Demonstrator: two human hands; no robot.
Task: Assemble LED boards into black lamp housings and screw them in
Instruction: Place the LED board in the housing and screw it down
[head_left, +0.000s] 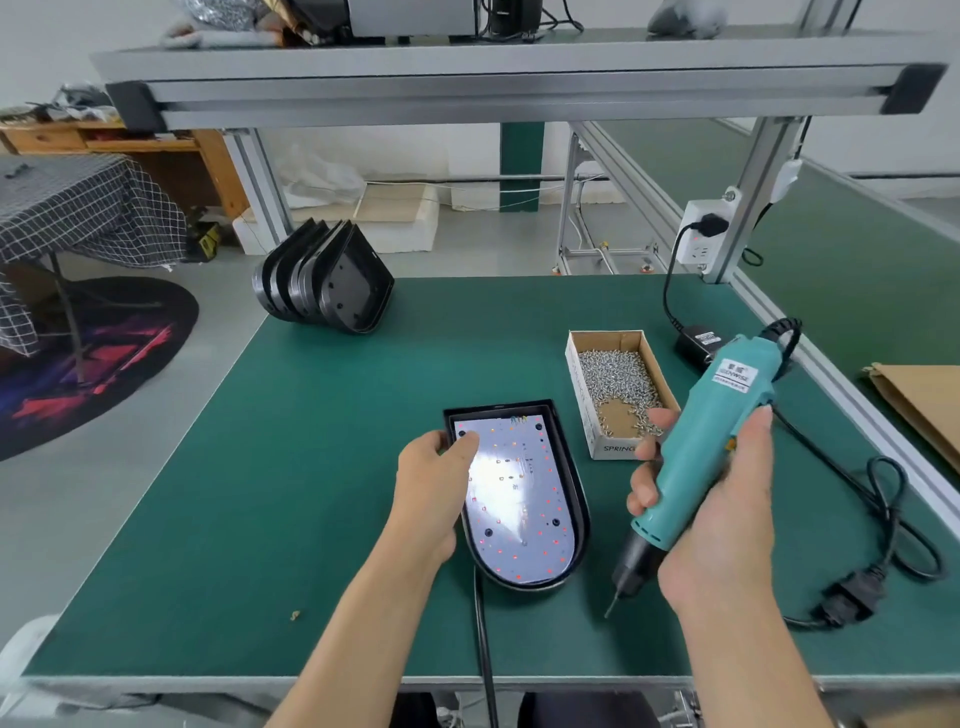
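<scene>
A black lamp housing (581, 512) lies flat on the green mat in front of me, with a white LED board (519, 499) seated inside it. My left hand (428, 486) rests on the housing's left edge, its thumb pressing the board's upper left corner. To the right, my right hand (711, 509) grips a teal electric screwdriver (711, 426), tilted with its bit pointing down at the mat, beside the housing and apart from it. A cardboard box of small silver screws (618, 379) sits just behind the screwdriver.
A stack of empty black housings (324, 283) leans at the mat's far left. A black power adapter (698, 340) and coiled cable (893, 525) lie on the right. A black cord (484, 654) runs from the housing over the front edge. An aluminium shelf frame (519, 88) spans overhead.
</scene>
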